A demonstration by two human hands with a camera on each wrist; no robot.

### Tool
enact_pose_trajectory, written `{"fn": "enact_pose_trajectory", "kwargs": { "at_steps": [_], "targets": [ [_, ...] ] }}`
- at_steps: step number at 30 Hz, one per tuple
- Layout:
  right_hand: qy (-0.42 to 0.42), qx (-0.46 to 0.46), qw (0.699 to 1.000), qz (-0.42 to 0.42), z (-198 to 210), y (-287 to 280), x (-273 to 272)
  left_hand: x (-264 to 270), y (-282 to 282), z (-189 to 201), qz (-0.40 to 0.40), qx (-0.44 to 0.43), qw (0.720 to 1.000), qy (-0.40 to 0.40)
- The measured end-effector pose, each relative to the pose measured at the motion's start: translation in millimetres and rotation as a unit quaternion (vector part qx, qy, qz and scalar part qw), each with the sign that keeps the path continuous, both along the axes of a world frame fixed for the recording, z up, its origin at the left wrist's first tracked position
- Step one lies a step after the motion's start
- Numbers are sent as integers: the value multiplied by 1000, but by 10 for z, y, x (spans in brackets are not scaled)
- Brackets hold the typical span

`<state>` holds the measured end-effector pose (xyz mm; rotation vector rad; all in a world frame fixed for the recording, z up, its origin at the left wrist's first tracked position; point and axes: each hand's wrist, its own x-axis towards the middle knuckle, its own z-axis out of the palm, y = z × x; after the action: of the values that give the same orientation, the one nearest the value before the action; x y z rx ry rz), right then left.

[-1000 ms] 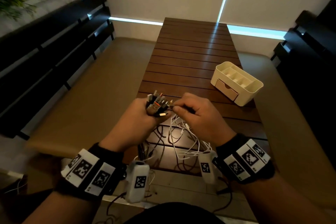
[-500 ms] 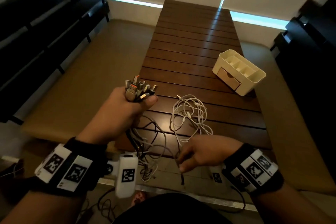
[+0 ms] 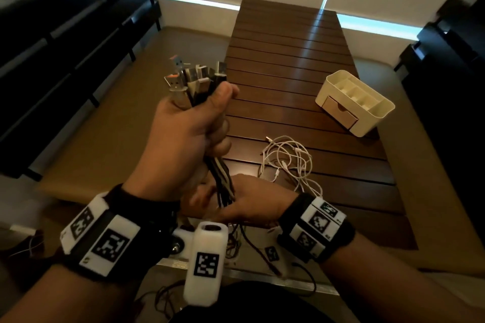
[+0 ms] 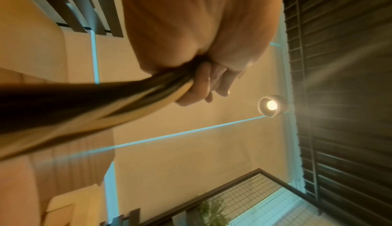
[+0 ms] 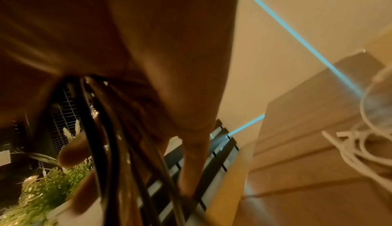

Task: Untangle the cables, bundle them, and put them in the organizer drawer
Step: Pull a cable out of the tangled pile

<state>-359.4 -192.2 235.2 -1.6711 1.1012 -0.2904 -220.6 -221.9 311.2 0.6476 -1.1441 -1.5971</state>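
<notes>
My left hand (image 3: 210, 115) is raised over the table's left edge and grips a bundle of dark cables (image 3: 223, 178) just below their USB plugs (image 3: 194, 81), which point upward. The left wrist view shows the same hand (image 4: 201, 82) curled round the cable bundle (image 4: 106, 105). Directly beneath it, my right hand (image 3: 236, 202) closes loosely round the hanging strands, thumb on their left side. In the right wrist view the dark cables (image 5: 110, 145) run out of that hand (image 5: 148, 87). A tangle of white cables (image 3: 288, 162) lies on the table. The cream organizer (image 3: 378, 110), its drawer (image 3: 339, 113) closed, stands at the right.
The slatted wooden table (image 3: 288, 60) stretches away ahead, with beige benches on both sides. Dark slatted backrests (image 3: 65, 34) line the left, and dark furniture stands at the far right. Loose cable ends dangle below the table's near edge (image 3: 252, 270).
My left hand has lifted the plug bundle higher. My right hand, first at the plugs and then low near the table's near edge, now holds the strands just beneath the left hand.
</notes>
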Motion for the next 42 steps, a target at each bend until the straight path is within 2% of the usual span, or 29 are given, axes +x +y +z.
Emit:
{"fn": "enact_pose_trajectory", "kwargs": {
  "at_steps": [4,9,12,16,17,21,26,29,31,37,40,42],
  "targets": [
    [55,28,998,-21,-147,-17,69,61,-118,-276,8,21,999,-44],
    [79,66,993,-64,-367,-31,21,103,-224,-600,6,114,991,-71],
    [114,29,992,-53,-434,-45,-28,124,-278,-723,-5,151,986,-72],
    [5,-1,985,-170,-462,-85,-47,97,-259,-844,7,167,984,-57],
    [2,-5,984,-179,-489,-89,-34,87,-259,-865,14,173,984,-44],
    [72,-15,992,-105,-588,-45,66,78,-311,-895,42,200,979,4],
    [91,-7,994,-54,-518,-95,-56,55,-296,-923,38,202,978,10],
    [-8,17,993,-116,-423,-172,-142,-54,-276,-893,33,185,982,22],
    [-41,-8,988,-146,-380,-242,-128,-174,-259,-866,33,184,982,36],
    [10,-56,981,-187,-550,-192,-49,-388,-280,-694,24,160,986,37],
    [-4,-70,967,-244,-710,-121,-107,-493,-269,-597,20,138,990,38],
    [-12,-66,966,-250,-739,-97,-172,-574,-245,-540,16,136,989,46]
  ]
}}
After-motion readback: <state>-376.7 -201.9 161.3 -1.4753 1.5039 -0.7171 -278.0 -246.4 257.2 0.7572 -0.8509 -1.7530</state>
